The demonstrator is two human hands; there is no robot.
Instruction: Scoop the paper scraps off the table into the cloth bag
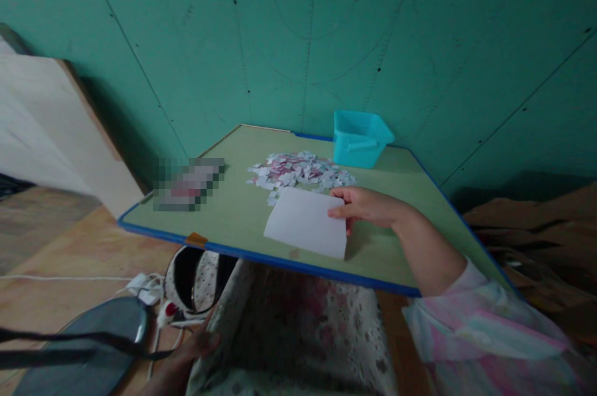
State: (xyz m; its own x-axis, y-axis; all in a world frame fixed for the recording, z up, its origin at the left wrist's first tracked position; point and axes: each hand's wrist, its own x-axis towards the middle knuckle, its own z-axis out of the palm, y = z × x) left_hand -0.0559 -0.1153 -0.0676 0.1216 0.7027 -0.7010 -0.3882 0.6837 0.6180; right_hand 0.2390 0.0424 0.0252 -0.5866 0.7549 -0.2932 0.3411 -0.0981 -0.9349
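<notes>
My right hand (pixel 347 206) pinches the right edge of a white sheet of paper (pixel 305 222) between thumb and fingers. The sheet is tilted over the front part of the green tabletop (pixel 233 222). Just behind it lies a spread heap of small white and pink paper scraps (pixel 298 169). Low in the picture, my left hand (pixel 198 344) is at the left side of a speckled, stained cloth (pixel 298 327) below the table edge. That hand is dim and its fingers are mostly hidden, so its grip cannot be made out.
A turquoise plastic bucket (pixel 361 140) with a handle stands at the table's back. A blurred-out flat item (pixel 189 184) lies on the left. On the floor are a power strip (pixel 147 287), a dotted round bag (pixel 191 278) and a grey round lid (pixel 93 346). Cardboard (pixel 536 222) leans at right.
</notes>
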